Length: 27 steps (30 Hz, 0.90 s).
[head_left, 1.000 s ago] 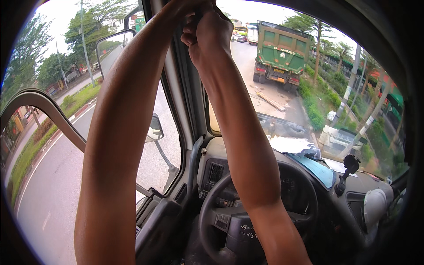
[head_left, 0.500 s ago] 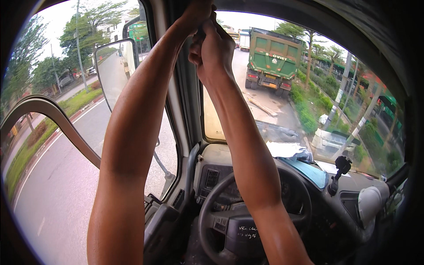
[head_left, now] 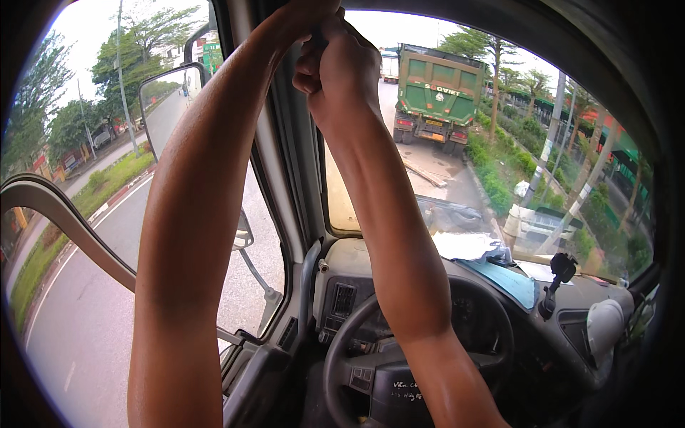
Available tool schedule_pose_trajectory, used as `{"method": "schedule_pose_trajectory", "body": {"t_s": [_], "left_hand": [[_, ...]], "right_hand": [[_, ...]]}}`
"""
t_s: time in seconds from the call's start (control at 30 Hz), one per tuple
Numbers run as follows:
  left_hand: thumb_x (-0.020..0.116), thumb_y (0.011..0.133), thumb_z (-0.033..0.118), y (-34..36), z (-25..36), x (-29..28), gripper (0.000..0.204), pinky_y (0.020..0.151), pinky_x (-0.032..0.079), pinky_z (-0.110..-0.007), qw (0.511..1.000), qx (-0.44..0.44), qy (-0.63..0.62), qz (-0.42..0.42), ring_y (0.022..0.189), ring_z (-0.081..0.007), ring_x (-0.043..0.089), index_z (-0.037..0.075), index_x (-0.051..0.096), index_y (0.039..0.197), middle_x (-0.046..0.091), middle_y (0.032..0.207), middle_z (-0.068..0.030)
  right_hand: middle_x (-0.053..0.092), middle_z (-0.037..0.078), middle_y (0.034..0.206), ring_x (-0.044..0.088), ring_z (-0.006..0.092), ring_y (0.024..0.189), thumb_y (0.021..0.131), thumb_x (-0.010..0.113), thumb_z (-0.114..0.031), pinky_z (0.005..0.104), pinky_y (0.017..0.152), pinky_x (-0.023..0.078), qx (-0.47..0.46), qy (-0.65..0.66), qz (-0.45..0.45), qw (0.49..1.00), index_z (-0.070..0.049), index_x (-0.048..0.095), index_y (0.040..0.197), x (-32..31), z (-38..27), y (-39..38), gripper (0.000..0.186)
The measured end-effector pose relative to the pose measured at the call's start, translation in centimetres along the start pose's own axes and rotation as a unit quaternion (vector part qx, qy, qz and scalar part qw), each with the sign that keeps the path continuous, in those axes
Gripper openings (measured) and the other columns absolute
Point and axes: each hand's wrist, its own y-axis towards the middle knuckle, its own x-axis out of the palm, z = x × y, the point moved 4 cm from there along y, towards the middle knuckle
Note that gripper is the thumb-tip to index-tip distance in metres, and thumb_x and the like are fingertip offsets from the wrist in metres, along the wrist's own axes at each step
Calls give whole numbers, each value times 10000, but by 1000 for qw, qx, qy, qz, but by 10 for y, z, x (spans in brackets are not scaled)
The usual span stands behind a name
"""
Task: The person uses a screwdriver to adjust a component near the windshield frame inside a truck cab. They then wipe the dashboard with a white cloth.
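Both my arms reach up to the top of the pillar [head_left: 282, 143] between the side window and the windshield. My left hand [head_left: 314, 10] is at the upper edge of the picture, partly cut off, and its fingers are hidden. Just below and to its right, my right hand [head_left: 344, 68] is closed with the fingers curled in. A small dark bit shows between the two hands, too little to name. Under my right forearm is the black steering wheel [head_left: 335, 357], untouched by either hand.
Papers [head_left: 464, 246] and a blue folder [head_left: 506, 279] lie on the dashboard, near a black phone mount [head_left: 556, 282] and a white helmet [head_left: 605, 327]. A side mirror [head_left: 165, 107] hangs outside the left window. Beyond the windshield stands a green dump truck [head_left: 439, 96].
My view has shifted slightly. Both forearms and my right hand appear a little farther left, the right hand still closed near the pillar top.
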Motion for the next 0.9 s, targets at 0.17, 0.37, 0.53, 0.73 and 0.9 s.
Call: {"method": "schedule_pose_trajectory", "body": {"t_s": [0.17, 0.37, 0.53, 0.73, 0.9], "left_hand": [[432, 987, 224, -8, 1, -7, 276, 485, 385, -348, 1000, 7, 13, -4, 552, -176, 489, 19, 519, 822, 494, 636, -74], [421, 993, 235, -7, 5, 14, 291, 515, 412, -351, 1000, 16, 5, -9, 589, -188, 527, -2, 533, 867, 525, 664, -96], [412, 999, 245, -17, -1, -10, 311, 540, 434, -353, 999, 10, 33, 18, 620, -199, 558, -20, 544, 904, 551, 688, -114], [400, 1005, 256, -14, -3, 10, 341, 570, 461, -355, 1000, 20, 20, 10, 658, -211, 596, -41, 558, 948, 582, 717, -136], [391, 1011, 266, -10, 7, 2, 371, 595, 483, -357, 998, 24, 46, 31, 688, -221, 628, -59, 569, 985, 608, 741, -154]], "right_hand": [[443, 18, 575, 383, 109, 422, 1021, 468, -233, 289, 396, 229, -10, 57, -29, 998, -64, 516, 762, 7, 6, 7, 313], [419, 13, 551, 371, 113, 396, 1041, 457, -327, 297, 372, 217, -8, 69, -2, 998, -64, 481, 732, 8, -10, 10, 406], [442, 20, 581, 398, 116, 422, 1036, 468, -339, 301, 379, 233, 11, 77, -12, 997, -60, 496, 769, 14, 9, 9, 387], [481, 29, 623, 425, 122, 452, 1026, 471, -304, 307, 398, 278, 9, 40, -4, 999, -57, 534, 814, -3, -3, 13, 331], [486, 28, 629, 419, 126, 454, 1034, 439, -281, 302, 404, 286, 37, 8, -4, 999, -63, 559, 855, 5, -10, 20, 307]]}}
